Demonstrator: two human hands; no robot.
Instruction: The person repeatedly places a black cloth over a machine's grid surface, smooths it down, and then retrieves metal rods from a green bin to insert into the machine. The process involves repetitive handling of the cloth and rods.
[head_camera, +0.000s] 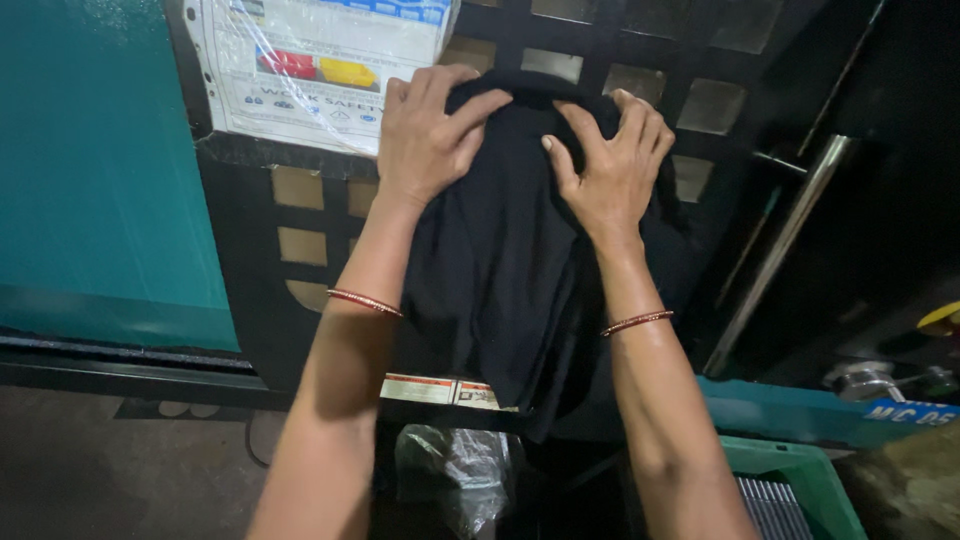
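A black cloth (505, 270) hangs down the front of a black grated machine door (300, 215). Both hands press on its top end. My left hand (428, 132) lies flat on the cloth's upper left, fingers spread and curled over the top edge. My right hand (612, 165) rests on the upper right, fingers bent and apart, pinching into the fabric. Each wrist wears a thin red-and-gold bangle. The lower end of the cloth falls below a small label strip (440, 390).
A plastic-covered printed sheet (310, 70) is fixed to the door at upper left. A teal machine panel (95, 170) stands at left. A metal bar (780, 250) slants at right. Below are a crumpled plastic bag (460, 470) and a green crate (800, 485).
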